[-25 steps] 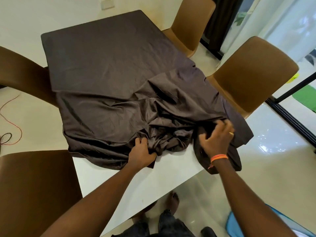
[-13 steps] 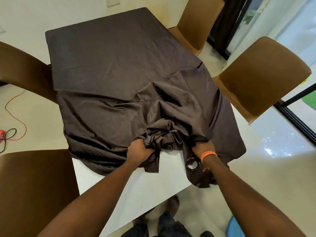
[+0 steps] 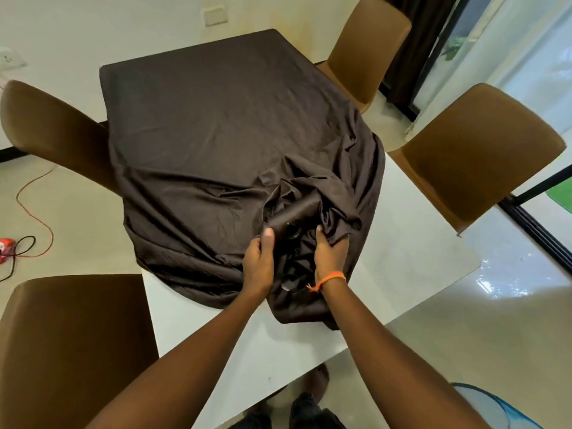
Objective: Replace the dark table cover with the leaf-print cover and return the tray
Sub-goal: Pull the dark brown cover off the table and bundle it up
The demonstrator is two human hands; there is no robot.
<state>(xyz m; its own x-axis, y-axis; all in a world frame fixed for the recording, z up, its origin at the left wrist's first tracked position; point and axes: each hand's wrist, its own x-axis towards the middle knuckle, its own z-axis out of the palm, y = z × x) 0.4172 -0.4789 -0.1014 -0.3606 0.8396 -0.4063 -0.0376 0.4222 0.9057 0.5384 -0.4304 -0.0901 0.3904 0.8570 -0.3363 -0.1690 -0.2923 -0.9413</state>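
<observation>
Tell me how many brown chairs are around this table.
4. One chair at far left, one at near left, one at far right, one at near right. More may sit behind the camera, out of view.

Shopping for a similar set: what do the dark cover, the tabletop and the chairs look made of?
Dark cover: thin woven fabric with a slight satin sheen; it bunches into soft folds where the left hand and right hand grip it. Tabletop: smooth, hard white surface, faintly glossy; stone or laminate, can't tell. Chairs: brown matte upholstery, probably velvet or suede-like.
</observation>
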